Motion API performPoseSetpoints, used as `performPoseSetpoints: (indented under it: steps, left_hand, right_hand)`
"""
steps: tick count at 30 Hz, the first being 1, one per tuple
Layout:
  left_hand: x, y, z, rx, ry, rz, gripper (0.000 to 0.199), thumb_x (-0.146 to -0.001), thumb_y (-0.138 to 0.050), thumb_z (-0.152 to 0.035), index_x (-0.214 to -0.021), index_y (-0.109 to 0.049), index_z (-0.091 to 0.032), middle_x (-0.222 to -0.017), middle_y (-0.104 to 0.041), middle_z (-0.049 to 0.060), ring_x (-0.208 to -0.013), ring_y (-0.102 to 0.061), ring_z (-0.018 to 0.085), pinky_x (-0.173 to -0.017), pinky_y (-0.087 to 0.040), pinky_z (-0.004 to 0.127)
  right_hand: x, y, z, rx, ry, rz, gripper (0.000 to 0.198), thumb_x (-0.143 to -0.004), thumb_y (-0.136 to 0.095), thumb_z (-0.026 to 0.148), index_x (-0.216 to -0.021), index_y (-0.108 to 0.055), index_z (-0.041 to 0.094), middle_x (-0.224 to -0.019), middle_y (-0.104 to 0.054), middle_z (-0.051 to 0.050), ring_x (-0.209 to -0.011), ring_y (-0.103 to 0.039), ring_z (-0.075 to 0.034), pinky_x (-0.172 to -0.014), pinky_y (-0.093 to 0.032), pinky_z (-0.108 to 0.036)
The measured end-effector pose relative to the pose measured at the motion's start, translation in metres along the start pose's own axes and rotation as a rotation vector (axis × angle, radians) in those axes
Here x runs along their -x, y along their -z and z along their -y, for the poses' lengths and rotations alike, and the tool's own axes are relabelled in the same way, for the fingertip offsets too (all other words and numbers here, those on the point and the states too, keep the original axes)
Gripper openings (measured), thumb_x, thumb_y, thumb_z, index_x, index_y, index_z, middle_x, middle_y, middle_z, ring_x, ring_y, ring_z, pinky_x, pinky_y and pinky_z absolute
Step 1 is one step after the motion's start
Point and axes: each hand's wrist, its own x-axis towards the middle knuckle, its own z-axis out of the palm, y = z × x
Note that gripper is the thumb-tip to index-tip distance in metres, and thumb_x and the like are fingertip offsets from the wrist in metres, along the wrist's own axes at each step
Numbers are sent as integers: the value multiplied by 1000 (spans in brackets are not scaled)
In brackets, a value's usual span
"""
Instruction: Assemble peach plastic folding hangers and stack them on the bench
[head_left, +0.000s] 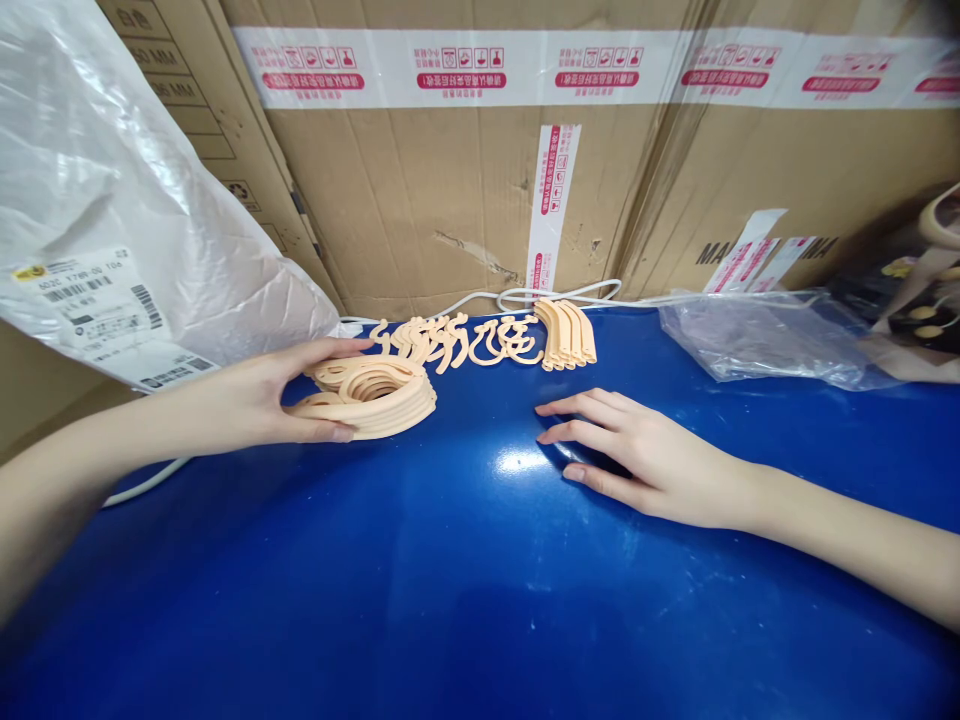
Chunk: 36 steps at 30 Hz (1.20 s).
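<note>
My left hand [262, 395] grips a stack of beige ring-shaped plastic parts [397, 410], thumb along the near side and fingers at the back. The stack rests on the blue table [450, 580]. Behind and right of it lie small curved beige hooks [442, 342], some overlapping. Beside those, several curved beige tube-like pieces [568, 335] are lined up side by side, with holes at their near ends. My right hand [637, 450] holds nothing; its fingers are spread low over the table, in front of the tube-like pieces.
Large taped cardboard boxes [435, 190] wall off the back. A white plastic bag [97, 170] with a label leans at left. A white cable [487, 297] runs along the table's rear edge. Clear plastic wrapping [757, 335] and a dark bag [919, 300] lie at right.
</note>
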Motion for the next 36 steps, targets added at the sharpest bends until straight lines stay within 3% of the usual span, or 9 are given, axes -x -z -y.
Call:
performPoseSetpoints:
  steps: [9,23,36]
  left_hand:
    - [1,3,-1,13,47,24,92,-58,-64,-73,-138,-37,-36,-129,-58,-5,-110,-60,23,-95,-46,29]
    - [-3,-7,17,-42,-27,-24,98,-57,-66,-73,-141,-33,-35,-138,-50,-4,-119,-54,24,-100,-42,28]
    - [-3,-5,15,-13,-25,-1,95,-61,-66,-70,-142,-32,-32,-138,-50,1,-119,-53,28,-99,-43,31]
  right_hand:
    - [0,0,0,3,1,1,28,-96,-44,35,-119,-55,23,-135,-50,-7,-119,-48,-21,-100,-40,-40]
    - [0,1,1,-1,0,2,28,-95,-44,35,-118,-56,22,-135,-50,-8,-119,-49,-22,-100,-41,-41]
    - [0,1,1,-9,0,1,29,-95,-45,35,-118,-56,22,-134,-51,-8,-118,-49,-22,-99,-41,-44]
